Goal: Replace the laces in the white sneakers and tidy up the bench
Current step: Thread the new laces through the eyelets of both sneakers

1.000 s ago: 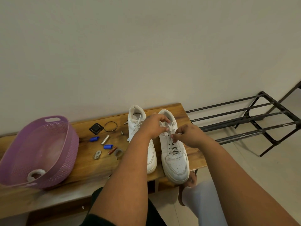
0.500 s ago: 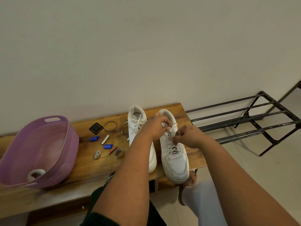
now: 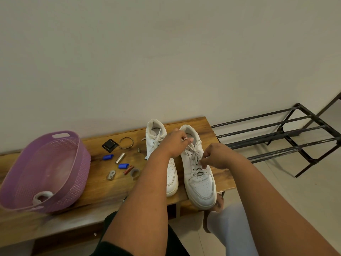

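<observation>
White lace (image 3: 193,154) is being worked: left hand (image 3: 175,145) is pinching its upper end taut, right hand (image 3: 215,157) is pinching it low, steadying the sneaker (image 3: 201,183) on the table (image 3: 103,191).

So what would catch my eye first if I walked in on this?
Two hands working the lace of the right-hand white sneaker on the wooden bench: the left hand pinches lace near the collar, the right hand pinches it lower down. Next, the big purple basket at the bench's left end, with small odds and ends scattered between it and the shoes.
</observation>
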